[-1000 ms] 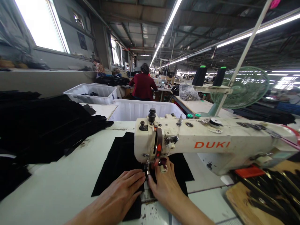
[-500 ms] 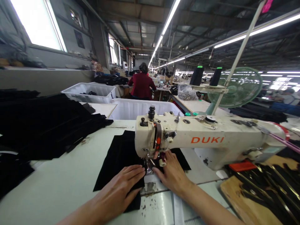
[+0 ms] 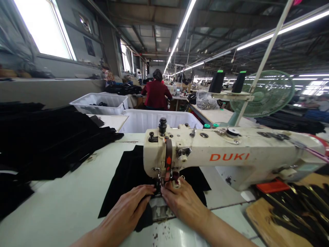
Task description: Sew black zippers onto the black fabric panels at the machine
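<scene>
The black fabric (image 3: 128, 178) is pressed flat under the needle at 12 o'clock by the left hand (image 3: 128, 209) and right hand (image 3: 183, 202), fingers extended, apparently gripping nothing. Fingertips could be pierced, being so near the sewing machine (image 3: 205, 156).

I count two hands at the needle, the left hand (image 3: 128, 209) and the right hand (image 3: 183, 202). One sewing machine (image 3: 231, 157) stands on one bench (image 3: 64, 202). One flat black fabric piece (image 3: 128, 171) lies under it, and one heap of black fabric (image 3: 51, 140) sits to the left. I see two white bins (image 3: 100, 103) (image 3: 154, 120), two black thread cones (image 3: 217, 81) (image 3: 239, 82), one green fan (image 3: 267, 92) and one person in red (image 3: 156, 92).
</scene>
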{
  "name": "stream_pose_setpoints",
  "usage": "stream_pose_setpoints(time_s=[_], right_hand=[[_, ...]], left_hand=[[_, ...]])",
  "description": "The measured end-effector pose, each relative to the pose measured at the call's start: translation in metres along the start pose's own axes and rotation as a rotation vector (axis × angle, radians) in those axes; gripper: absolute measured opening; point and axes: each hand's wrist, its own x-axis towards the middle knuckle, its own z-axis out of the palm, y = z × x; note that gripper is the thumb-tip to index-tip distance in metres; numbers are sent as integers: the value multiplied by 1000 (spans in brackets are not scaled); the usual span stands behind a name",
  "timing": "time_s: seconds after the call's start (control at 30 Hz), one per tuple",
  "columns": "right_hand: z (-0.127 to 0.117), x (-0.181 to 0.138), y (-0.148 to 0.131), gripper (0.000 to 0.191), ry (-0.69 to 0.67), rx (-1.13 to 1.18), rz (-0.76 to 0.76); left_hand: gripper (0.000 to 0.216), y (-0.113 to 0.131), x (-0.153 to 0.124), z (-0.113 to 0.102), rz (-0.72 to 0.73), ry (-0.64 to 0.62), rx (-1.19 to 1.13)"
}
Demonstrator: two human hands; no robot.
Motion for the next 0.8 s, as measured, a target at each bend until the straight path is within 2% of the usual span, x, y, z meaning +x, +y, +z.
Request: stream_pose_setpoints(time_s=[0.27,0.4,0.6,0.8], right_hand=[[3,2,4,21,-12,-23,-34],[6,2,5,16,1,-26,-36],[12,4,7,10,52,-19,22],[12,5,4,11,83,-12,63]], left_hand=[[23,0,1,-2,-13,-25,-17],[24,0,1,-5,-10,-52,-62],[29,1,0,-3,152,-42,39],[33,24,4,-16,273,-21,182]])
